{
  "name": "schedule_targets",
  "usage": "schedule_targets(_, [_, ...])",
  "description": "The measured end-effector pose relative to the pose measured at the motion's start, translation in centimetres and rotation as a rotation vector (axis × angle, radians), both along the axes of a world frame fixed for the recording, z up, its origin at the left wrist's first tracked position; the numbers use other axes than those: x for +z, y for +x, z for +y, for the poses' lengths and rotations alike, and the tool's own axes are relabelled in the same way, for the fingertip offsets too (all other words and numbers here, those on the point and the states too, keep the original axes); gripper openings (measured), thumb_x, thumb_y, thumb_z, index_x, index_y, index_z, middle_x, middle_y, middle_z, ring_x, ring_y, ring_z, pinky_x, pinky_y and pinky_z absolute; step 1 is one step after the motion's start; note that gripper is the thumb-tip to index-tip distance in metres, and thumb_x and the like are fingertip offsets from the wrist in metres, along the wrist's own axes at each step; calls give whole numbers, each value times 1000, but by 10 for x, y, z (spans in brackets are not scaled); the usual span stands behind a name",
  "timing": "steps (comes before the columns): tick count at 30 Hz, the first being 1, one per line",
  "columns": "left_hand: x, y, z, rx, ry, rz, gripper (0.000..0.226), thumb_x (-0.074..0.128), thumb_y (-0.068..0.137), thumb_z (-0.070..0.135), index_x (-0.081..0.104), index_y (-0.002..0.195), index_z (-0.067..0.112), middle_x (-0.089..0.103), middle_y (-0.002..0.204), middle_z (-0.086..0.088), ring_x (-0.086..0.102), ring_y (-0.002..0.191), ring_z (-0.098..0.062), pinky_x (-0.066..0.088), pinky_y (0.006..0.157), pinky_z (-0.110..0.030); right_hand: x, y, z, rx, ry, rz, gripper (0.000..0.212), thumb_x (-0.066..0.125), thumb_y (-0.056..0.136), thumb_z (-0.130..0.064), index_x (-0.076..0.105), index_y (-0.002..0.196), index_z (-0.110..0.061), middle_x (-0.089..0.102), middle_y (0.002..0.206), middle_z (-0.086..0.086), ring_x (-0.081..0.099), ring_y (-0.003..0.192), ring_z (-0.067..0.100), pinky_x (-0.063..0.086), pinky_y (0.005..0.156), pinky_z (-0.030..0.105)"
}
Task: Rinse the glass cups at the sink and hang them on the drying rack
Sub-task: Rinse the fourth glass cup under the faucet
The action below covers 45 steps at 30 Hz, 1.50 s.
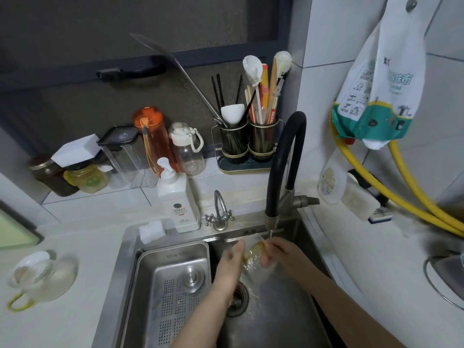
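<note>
Over the steel sink (281,310), both hands hold a clear glass cup (254,252) with a yellow handle under the black faucet (272,219). Water runs from the spout onto the cup. My left hand (232,262) grips the cup's left side, and my right hand (272,251) grips its right side, fingers curled round it. A second glass cup (37,277) with a yellow-green handle lies on the white counter at the far left. At the right edge, a wire ring with a metal piece (444,280) shows; I cannot tell if it is the drying rack.
A perforated steel strainer tray (170,285) fills the sink's left half. A soap pump bottle (179,204), a small tap (219,212), bottles, jars and a utensil holder (251,141) stand behind. A yellow hose (414,194) and a hanging bag (376,96) are on the right wall.
</note>
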<state>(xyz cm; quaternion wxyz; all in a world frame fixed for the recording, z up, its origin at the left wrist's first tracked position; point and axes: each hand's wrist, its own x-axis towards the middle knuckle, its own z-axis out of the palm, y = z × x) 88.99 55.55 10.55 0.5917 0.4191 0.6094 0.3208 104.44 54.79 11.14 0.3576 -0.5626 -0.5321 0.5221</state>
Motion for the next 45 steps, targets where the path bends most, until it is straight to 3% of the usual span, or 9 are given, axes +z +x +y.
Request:
schedule_targets(6, [14, 5, 0, -147, 405, 229, 29, 53, 93, 38, 72, 104, 19, 73, 98, 0, 59, 82, 4, 41, 79, -7, 9, 1, 0, -134, -173, 247, 21, 45, 96, -6, 61, 84, 2, 59, 67, 7, 57, 56, 10, 50, 54, 13])
schedule_targets(12, [17, 4, 8, -159, 416, 115, 17, 65, 88, 19, 68, 95, 34, 74, 91, 8, 70, 89, -8, 51, 76, -19, 6, 6, -8, -225, -230, 370, 25, 53, 93, -10, 64, 101, 11, 64, 73, 11, 62, 61, 13, 52, 59, 17])
schedule_targets(19, [10, -16, -5, -191, 524, 270, 28, 67, 86, 13, 69, 109, 28, 70, 99, 12, 62, 88, 11, 44, 77, -4, 12, 6, -11, -81, 57, -99, 11, 63, 85, -7, 71, 85, -15, 64, 67, -5, 59, 59, -3, 47, 63, 6])
schedule_targets(25, [6, -7, -15, -217, 658, 675, 28, 58, 90, 38, 66, 115, 27, 70, 105, 7, 64, 97, -10, 47, 78, -22, -5, -5, -10, 28, 396, -649, 25, 51, 87, -40, 69, 84, -23, 67, 69, -11, 59, 68, 4, 44, 76, 19])
schedule_targets(29, [-2, -3, -22, -178, 626, 584, 21, 57, 92, 35, 66, 97, 17, 72, 91, 2, 65, 85, -16, 43, 71, -24, -3, -4, -19, -49, 699, -792, 19, 50, 84, -39, 66, 81, -29, 67, 73, -14, 60, 74, 2, 50, 86, 32])
schedule_targets(31, [-7, -4, -27, -179, 617, 514, 15, 60, 91, 30, 68, 91, 17, 71, 83, 5, 64, 79, -11, 44, 70, -23, -6, 0, -24, -109, 750, -764, 18, 56, 76, -42, 60, 91, -32, 63, 95, -11, 54, 96, 5, 48, 86, 32])
schedule_targets(35, [-11, -24, -34, -219, 565, 409, 16, 61, 90, 20, 64, 84, 34, 64, 73, 20, 59, 73, 13, 41, 69, -5, -16, 9, -28, 46, 353, -401, 76, 73, 64, -54, 32, 128, -48, 25, 146, -13, 27, 134, 5, 33, 108, 31])
schedule_targets(42, [0, -10, -10, -228, 439, 176, 26, 62, 90, 16, 66, 78, 39, 70, 78, 11, 67, 79, -7, 57, 77, -29, -22, 28, -3, -110, 291, -128, 88, 81, 57, -54, 47, 127, -14, 65, 112, -6, 63, 104, 8, 52, 92, 30])
schedule_targets(45, [-4, -21, -11, -187, 443, 167, 23, 68, 85, 16, 65, 86, 38, 70, 80, 13, 64, 78, 5, 52, 78, -17, -22, 13, -8, -39, 248, -144, 71, 86, 60, -35, 48, 120, -31, 62, 106, -29, 59, 95, -10, 48, 81, 9])
